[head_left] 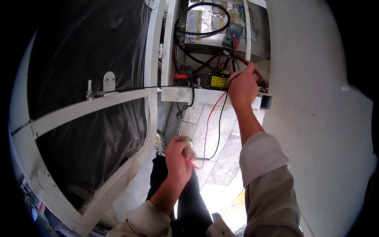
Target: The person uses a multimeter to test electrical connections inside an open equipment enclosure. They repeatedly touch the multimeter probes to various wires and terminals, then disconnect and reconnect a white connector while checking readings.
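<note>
My left hand (179,156) is closed around a red test probe (191,162) and a black test probe (203,159), low in front of my legs. A red test lead (207,126) and a black test lead (220,126) climb from them past my right hand. My right hand (243,85) is closed at the cabinet edge, beside a black box with a yellow label (218,81). Whatever its fingers grip is hidden. Beyond it a multimeter (233,34) leans on a metal case, leads plugged into its lower end.
The white metal frame (185,94) surrounds the open compartment. A thick black cable (203,34) loops at its top, and a black plug-like connector (190,74) sits at left. A framed door with dark film (90,51) stands left. At right is a white panel (316,98).
</note>
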Available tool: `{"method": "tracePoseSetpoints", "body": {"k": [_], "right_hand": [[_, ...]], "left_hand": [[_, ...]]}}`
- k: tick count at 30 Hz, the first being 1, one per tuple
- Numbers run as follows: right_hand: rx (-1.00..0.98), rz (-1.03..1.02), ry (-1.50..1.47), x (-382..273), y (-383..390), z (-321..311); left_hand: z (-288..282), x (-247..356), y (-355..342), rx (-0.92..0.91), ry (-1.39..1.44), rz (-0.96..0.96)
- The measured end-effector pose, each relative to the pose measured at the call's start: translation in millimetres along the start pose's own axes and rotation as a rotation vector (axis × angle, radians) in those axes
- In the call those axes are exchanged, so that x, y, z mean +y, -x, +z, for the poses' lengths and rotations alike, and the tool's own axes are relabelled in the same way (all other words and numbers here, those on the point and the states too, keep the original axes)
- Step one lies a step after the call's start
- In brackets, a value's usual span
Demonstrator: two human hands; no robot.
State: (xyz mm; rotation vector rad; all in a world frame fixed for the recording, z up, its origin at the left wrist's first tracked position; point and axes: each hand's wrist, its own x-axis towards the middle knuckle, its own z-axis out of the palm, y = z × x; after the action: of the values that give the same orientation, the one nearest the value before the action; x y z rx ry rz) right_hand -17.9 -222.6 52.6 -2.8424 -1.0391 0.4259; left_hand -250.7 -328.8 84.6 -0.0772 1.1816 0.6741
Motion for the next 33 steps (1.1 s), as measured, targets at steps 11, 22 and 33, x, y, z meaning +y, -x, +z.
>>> {"method": "tracePoseSetpoints", "body": {"k": [11,22,33], "right_hand": [[0.013,0.001,-0.004,1,-6,7],[-0.068,0.046,-0.001,-2,-9,6],[-0.077,0.056,0.006,0,-11,7]], "left_hand": [[45,10,-6,0.054,-0.119,-0.045],[70,17,-11,0.003,-0.254,0.004],[97,16,-14,0.06,-0.328,0.038]]}}
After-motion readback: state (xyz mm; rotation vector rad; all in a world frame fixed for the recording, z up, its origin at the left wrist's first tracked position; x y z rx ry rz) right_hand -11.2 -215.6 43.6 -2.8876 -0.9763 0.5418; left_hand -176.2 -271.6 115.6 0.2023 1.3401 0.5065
